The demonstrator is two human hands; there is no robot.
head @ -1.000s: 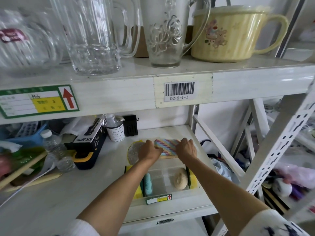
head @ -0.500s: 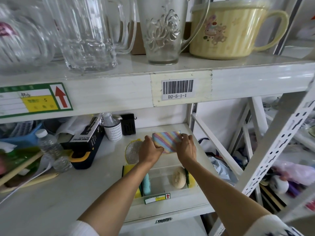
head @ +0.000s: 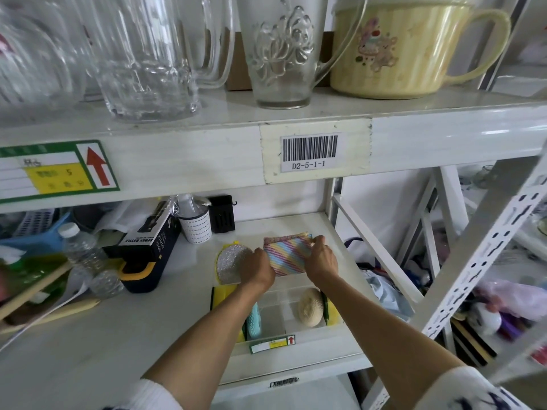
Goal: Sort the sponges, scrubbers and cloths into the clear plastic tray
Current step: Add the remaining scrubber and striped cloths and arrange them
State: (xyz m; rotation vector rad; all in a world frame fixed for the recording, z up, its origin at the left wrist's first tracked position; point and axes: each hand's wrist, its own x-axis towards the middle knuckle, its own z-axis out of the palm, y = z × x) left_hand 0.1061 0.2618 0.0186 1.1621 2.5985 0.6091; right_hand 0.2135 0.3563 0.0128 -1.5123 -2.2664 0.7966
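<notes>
Both hands hold the striped cloth (head: 286,255) over the far end of the clear tray (head: 296,344) on the lower shelf (head: 118,335). The left hand (head: 257,269) is curled, its fingers closed on the cloth's near left edge; the fingertips are hidden under the fabric. The right hand (head: 321,257) pinches the cloth's right side, with thumb and fingers pressed together at the far right corner. The cloth is folded into a rough rectangle and tilts, its far edge raised.

Just left of the cloth, a silver scrubber (head: 232,260) with a yellow rim lies on the shelf, partly covered by the left hand. In the tray, a teal sponge (head: 254,321) stands on edge near the left wall, under the left forearm. A round beige scrubber (head: 310,309) sits toward the right, touching a yellow sponge (head: 333,312) with a dark green backing that leans on the right wall. Another yellow sponge (head: 220,295) shows at the tray's far left corner.

Half a second ago the cloth was at much the same place, held by both hands. A second ago it lay lower and flatter, close to the shelf behind the tray; since then it has come up and tipped toward the camera. The right hand's fingers have shifted to the far corner. The things in the tray have not moved.
</notes>
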